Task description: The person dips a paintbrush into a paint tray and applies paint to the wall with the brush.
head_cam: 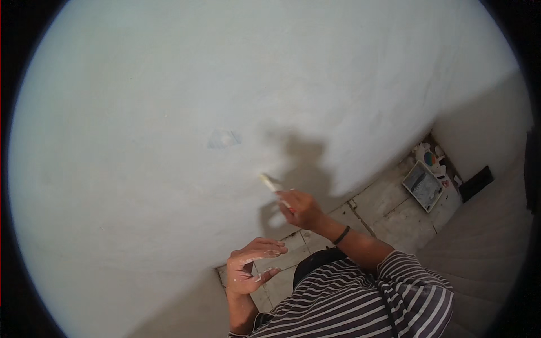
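My right hand (299, 208) grips the handle of a slim paintbrush (272, 184), its pale tip at or very near the white wall (169, 105). Whether the bristles touch the wall cannot be told. Left of the brush tip and higher in the picture, a faint bluish patch (224, 139) marks the wall. My left hand (255, 265) is held below the right one, thumb and fingers apart, with nothing between them and white smears on the skin. A shadow of my head and arm falls on the wall beside the brush.
On the tiled floor (380, 200) at the right lies a paint tray (423, 186) with grey-white residue. Crumpled scraps (437, 158) and a dark flat block (476, 184) are near it in the corner. A greyish draped sheet (473, 253) spans the lower right.
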The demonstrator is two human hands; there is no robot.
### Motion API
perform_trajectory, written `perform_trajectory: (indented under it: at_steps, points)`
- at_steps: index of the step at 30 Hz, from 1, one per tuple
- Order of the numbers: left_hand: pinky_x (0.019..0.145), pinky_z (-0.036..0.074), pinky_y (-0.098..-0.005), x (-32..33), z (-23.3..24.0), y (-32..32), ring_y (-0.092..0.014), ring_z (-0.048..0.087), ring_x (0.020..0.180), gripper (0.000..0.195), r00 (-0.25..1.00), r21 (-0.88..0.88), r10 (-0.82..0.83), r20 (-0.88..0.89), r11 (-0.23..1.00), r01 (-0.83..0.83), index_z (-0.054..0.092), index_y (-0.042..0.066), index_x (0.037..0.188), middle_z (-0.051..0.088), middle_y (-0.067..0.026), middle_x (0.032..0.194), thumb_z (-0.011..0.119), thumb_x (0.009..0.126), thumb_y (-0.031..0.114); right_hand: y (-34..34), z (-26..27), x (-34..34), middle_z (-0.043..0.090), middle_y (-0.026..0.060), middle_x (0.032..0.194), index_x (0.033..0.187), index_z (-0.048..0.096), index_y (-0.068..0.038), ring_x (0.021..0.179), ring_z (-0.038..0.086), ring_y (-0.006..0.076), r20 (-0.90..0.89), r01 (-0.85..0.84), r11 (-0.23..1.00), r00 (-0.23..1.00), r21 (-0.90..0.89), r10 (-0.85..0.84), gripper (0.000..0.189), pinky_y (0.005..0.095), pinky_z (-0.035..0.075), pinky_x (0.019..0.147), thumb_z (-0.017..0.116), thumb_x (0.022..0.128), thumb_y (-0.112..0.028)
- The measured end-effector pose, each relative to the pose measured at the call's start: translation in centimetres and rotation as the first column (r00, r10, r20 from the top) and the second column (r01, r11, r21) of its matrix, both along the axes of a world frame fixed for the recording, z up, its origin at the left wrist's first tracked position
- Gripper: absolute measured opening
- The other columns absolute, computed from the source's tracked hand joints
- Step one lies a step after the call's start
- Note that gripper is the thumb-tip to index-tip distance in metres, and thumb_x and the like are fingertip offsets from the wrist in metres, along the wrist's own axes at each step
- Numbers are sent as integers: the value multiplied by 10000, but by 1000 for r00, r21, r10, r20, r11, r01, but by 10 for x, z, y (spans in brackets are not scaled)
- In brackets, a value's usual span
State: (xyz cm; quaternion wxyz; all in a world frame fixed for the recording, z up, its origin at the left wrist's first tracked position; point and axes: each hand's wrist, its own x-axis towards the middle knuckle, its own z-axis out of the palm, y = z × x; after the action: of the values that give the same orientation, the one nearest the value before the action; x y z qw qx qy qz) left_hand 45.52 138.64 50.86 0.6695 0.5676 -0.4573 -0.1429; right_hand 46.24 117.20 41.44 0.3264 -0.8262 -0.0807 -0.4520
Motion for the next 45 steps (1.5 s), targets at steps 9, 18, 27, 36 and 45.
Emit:
perform_trajectory:
  at_steps: [9, 18, 27, 36, 45]
  points:
    - [909, 491, -467, 0, -6, 10, -367, 655, 1002, 374, 1000, 24, 7, 26, 1000, -8, 680, 5, 1010, 716, -188, 986, 746, 648, -60, -27, 7, -4, 657, 167, 887, 1055, 634, 15, 739, 642, 326, 118, 135, 987, 982, 81, -144, 241, 392, 527, 657, 666, 818, -19]
    - [917, 482, -468, -6, 7, -5, -365, 661, 990, 370, 995, 70, -38, 93, 997, 32, 680, 4, 1026, 712, -195, 1006, 749, 665, -36, -31, 22, 3, 661, 176, 950, 1068, 638, 3, 780, 653, 327, -25, 0, 1000, 1000, -28, -1, 278, 397, 537, 679, 684, 793, 11]
    - [895, 486, -485, -10, 8, -2, -391, 650, 981, 362, 996, 32, 22, 89, 999, -25, 679, 1, 1026, 706, -227, 977, 756, 672, 9, -21, 16, -24, 654, 158, 965, 1148, 614, -1, 832, 649, 330, 101, 33, 999, 994, -3, -33, 382, 409, 533, 727, 653, 772, 50]
    - [928, 478, -450, -9, 9, 1, -334, 673, 984, 355, 988, 45, -1, 152, 999, -6, 680, 38, 1037, 717, -169, 1004, 753, 694, -16, -33, 39, -2, 615, 149, 1004, 1179, 619, -9, 881, 618, 317, 161, 23, 992, 987, -126, -2, 420, 362, 541, 754, 613, 762, 45]
    - [925, 481, -457, -9, 15, -2, -338, 672, 986, 352, 988, 56, -20, 155, 998, 11, 681, 27, 1033, 714, -181, 1011, 752, 691, -22, -27, -13, -8, 617, 150, 988, 1149, 626, -8, 845, 631, 313, -151, -89, 987, 986, -131, 69, 371, 388, 543, 719, 607, 780, 17]
